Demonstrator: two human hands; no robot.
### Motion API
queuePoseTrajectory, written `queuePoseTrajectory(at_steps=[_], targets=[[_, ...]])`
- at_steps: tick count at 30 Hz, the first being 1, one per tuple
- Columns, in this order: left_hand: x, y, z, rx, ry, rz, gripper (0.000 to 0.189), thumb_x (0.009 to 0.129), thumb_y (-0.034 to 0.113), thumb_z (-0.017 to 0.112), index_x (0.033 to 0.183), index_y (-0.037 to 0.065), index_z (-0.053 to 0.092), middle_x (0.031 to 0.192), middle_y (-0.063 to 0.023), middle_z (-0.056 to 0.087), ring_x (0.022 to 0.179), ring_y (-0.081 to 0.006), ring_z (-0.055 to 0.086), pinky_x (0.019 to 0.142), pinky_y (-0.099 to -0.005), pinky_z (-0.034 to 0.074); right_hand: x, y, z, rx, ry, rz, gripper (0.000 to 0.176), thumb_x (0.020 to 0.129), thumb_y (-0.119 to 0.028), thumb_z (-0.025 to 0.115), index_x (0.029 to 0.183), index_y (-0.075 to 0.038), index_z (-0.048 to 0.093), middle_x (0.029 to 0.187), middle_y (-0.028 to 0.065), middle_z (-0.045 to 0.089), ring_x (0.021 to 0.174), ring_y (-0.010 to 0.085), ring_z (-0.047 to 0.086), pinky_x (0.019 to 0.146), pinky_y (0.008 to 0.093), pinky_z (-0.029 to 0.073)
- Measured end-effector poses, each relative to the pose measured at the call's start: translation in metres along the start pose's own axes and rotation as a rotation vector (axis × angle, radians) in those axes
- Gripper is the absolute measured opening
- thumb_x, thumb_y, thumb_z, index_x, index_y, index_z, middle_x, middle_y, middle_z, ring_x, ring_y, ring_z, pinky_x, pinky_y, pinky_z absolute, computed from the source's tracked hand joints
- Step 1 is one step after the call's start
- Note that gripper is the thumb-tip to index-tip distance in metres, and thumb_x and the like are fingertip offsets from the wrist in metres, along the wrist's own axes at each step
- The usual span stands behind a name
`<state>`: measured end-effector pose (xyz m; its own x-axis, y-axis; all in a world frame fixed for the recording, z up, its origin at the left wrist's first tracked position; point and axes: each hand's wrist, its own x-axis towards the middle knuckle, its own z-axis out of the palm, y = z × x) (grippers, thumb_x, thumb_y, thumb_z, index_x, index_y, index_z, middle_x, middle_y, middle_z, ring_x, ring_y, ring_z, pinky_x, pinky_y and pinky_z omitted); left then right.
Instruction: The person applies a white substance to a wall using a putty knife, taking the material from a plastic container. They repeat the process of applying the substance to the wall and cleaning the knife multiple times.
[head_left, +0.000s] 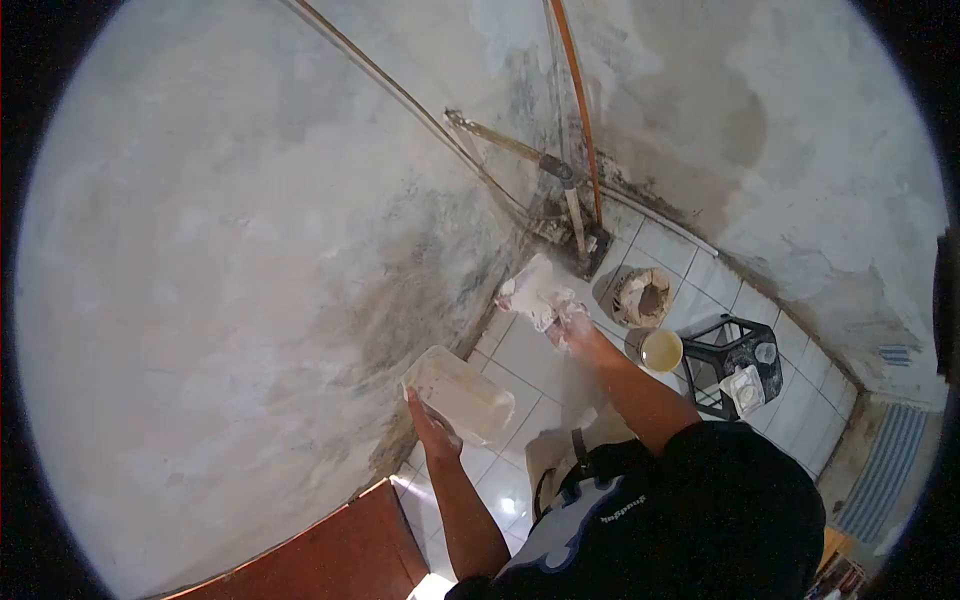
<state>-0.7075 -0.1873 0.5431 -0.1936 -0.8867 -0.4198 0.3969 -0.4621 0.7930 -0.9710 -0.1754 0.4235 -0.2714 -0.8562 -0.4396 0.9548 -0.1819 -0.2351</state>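
My left hand (435,428) grips the near left side of a translucent rectangular plastic tub (462,392), fingers partly hidden beneath it. The tub is tilted beside the wall, with pale residue on its inside. Further ahead, my right hand (570,328) is closed on the gathered end of a white bag (538,287), dusted with white powder. The hand is slightly blurred. Both the bag and the tub appear above the white tiled floor (525,355).
To the right stand a crusted bucket (643,297), a cup of yellowish liquid (661,351) and a black stool (745,350) carrying a white container (743,389). Pipes (572,200) rise at the corner between stained walls (250,250). A reddish-brown panel (330,550) lies at lower left.
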Motion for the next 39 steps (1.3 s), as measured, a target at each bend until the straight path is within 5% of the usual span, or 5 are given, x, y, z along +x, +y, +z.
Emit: queuePoseTrajectory(at_steps=[11,20,22,34,39], targets=[[0.072,-0.049,-0.023,0.118,0.018,-0.157,0.057,0.095,0.046,0.046,0.133,0.004,0.041,0.129,-0.0112,0.051,0.12,-0.0267,0.048,0.103,-0.0408,0.037,0.129,0.029,-0.088,0.129,0.163,0.059,0.016,0.087,-0.012,0.062,0.102,-0.006,0.06,0.097,0.0036,0.064,0.078,0.0157,0.065,0.058,0.0245,0.054],[0.165,-0.097,-0.064,0.198,0.077,-0.212,0.058,0.092,0.044,0.051,0.132,0.003,0.041,0.128,-0.0114,0.05,0.115,-0.0273,0.051,0.1,-0.042,0.039,0.282,0.09,-0.044,0.414,0.151,-0.398,0.035,0.083,-0.005,0.056,0.117,-0.007,0.053,0.11,0.0142,0.061,0.096,0.026,0.061,0.084,0.0377,0.05],[0.165,-0.095,-0.067,0.224,0.121,-0.213,0.058,0.092,0.044,0.052,0.132,0.003,0.04,0.127,-0.0115,0.05,0.115,-0.0274,0.051,0.1,-0.0423,0.039,0.312,0.098,-0.034,-1.197,0.777,-0.566,0.032,0.073,-0.003,0.062,0.105,-0.003,0.06,0.095,0.0159,0.064,0.09,0.0295,0.062,0.081,0.0404,0.047],[0.192,-0.088,-0.086,0.258,0.13,-0.255,0.06,0.091,0.046,0.053,0.131,0.003,0.041,0.123,-0.0134,0.052,0.112,-0.0283,0.053,0.096,-0.0431,0.043,0.317,0.122,-0.119,-1.804,0.18,-0.49,0.025,0.074,-0.006,0.062,0.098,0.001,0.063,0.081,0.0195,0.062,0.077,0.0377,0.06,0.07,0.0416,0.05],[0.209,-0.091,-0.069,0.36,0.037,-0.176,0.057,0.091,0.045,0.053,0.129,0.004,0.043,0.12,-0.0118,0.054,0.11,-0.0268,0.054,0.094,-0.0421,0.044,0.326,0.103,-0.154,-1.779,0.349,-0.931,0.02,0.084,-0.018,0.059,0.097,-0.004,0.063,0.072,0.0096,0.061,0.068,0.0294,0.061,0.065,0.0376,0.05]])
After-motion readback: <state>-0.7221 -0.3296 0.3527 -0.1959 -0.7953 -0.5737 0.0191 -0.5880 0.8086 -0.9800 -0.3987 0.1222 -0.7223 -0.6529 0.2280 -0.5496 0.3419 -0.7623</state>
